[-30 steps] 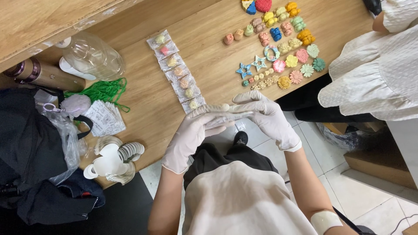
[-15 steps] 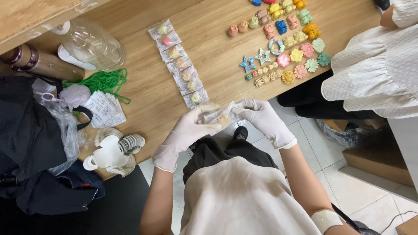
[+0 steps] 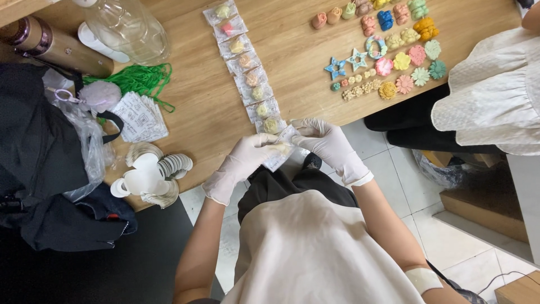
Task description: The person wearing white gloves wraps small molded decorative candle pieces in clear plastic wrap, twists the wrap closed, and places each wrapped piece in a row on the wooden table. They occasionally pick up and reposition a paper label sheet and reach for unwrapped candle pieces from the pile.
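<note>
Both gloved hands, left hand (image 3: pixel 239 163) and right hand (image 3: pixel 332 143), pinched a small clear pouch (image 3: pixel 281 147) at the surface (image 3: pixel 197 121) edge. Fingers pressed together on it. A loose pinch could have dropped it to the floor.

Both hands wore thin white disposable gloves, the left glove (image 3: pixel 239 163) and the right glove (image 3: pixel 332 147) each ending in a rolled cuff at the wrist. The forearms were bare. A cream sleeveless top (image 3: pixel 315 253) covered the torso above dark trousers (image 3: pixel 292 183). A pale patch (image 3: pixel 423 280), possibly a plaster, sat near the right elbow.
</note>
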